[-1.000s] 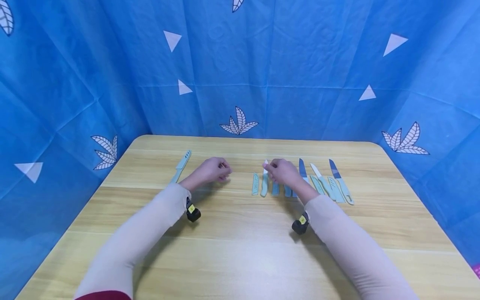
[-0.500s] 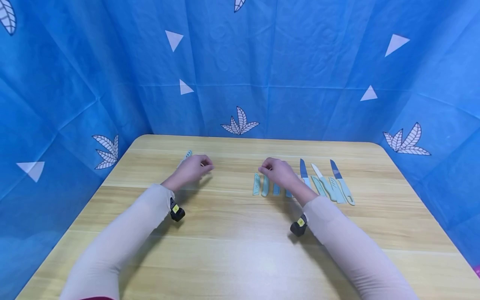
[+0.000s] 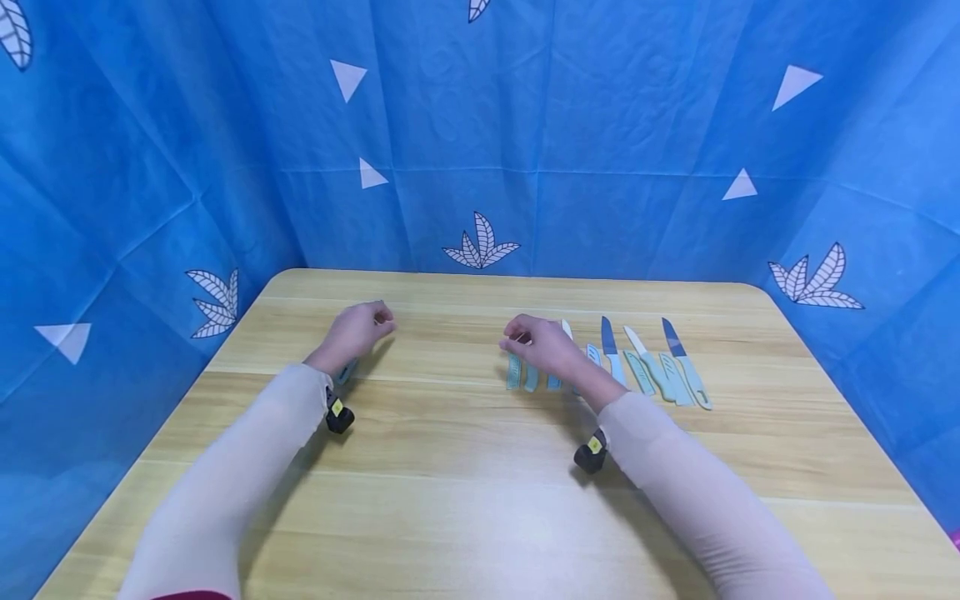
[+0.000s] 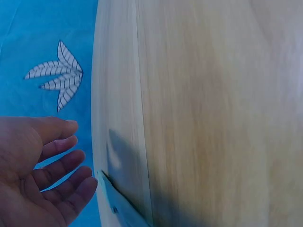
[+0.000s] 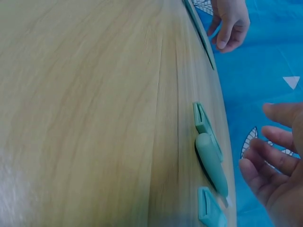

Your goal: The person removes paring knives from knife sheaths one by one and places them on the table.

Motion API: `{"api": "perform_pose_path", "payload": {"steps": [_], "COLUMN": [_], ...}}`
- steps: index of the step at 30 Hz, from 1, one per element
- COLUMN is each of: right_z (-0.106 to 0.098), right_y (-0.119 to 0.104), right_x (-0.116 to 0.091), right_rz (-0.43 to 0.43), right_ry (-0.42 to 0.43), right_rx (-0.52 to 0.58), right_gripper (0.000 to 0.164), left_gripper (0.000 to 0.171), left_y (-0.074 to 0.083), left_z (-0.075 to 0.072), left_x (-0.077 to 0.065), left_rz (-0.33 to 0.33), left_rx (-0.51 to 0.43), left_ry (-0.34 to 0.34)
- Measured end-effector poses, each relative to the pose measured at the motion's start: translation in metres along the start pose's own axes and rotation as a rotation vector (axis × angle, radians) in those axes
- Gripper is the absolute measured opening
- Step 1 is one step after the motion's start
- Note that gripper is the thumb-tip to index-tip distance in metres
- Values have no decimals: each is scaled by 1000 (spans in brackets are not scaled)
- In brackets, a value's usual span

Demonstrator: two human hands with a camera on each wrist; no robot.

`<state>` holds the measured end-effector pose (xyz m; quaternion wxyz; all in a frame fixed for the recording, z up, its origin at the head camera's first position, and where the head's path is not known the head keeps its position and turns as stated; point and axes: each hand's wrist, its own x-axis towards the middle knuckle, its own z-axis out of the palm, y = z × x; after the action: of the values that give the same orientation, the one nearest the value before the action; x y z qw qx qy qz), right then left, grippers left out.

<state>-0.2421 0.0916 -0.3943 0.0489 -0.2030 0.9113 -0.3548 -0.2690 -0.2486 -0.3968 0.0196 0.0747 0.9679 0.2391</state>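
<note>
My left hand (image 3: 356, 333) hovers above a pale green knife in its sheath (image 4: 120, 205) at the table's left side. Its fingers are loosely bent and hold nothing. In the head view the hand and wrist cover most of that knife. My right hand (image 3: 542, 343) hangs over the left end of a row of knives and sheaths, also with nothing in its relaxed fingers. Under it lie a small green sheath (image 5: 204, 124) and a knife with a rounded green handle (image 5: 211, 163), side by side. Another sheath (image 5: 210, 210) lies beside them. The right hand and forearm partly hide this row.
To the right lie more knives: a dark-bladed knife (image 3: 609, 337), a white-bladed knife (image 3: 660, 379) and another dark-bladed knife (image 3: 693, 379), with sheaths among them. The wooden table (image 3: 450, 467) meets a blue patterned curtain (image 3: 480, 125) at the back and sides.
My left hand has moved left, from the middle-left of the table to above the sheathed knife. My right hand has shifted slightly left, uncovering more knives behind it.
</note>
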Motion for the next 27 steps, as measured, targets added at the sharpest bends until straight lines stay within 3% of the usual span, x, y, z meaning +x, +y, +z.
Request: {"api": "perform_pose_path", "payload": {"steps": [7, 18, 27], "right_z": [4, 13, 24], "right_y": [-5, -12, -17], "right_x": [1, 3, 5], "right_rz": [-11, -56, -58], "right_ry": [-10, -12, -18], "right_rx": [4, 4, 34], "right_gripper": [28, 30, 30], "left_gripper": [30, 51, 43], "left_y": [-13, -26, -20], "left_z": [-3, -2, -5], "left_x": [6, 14, 13], "left_rz": [-53, -219, -284], "left_rx": [-21, 35, 38], "left_ry": [11, 16, -10]}}
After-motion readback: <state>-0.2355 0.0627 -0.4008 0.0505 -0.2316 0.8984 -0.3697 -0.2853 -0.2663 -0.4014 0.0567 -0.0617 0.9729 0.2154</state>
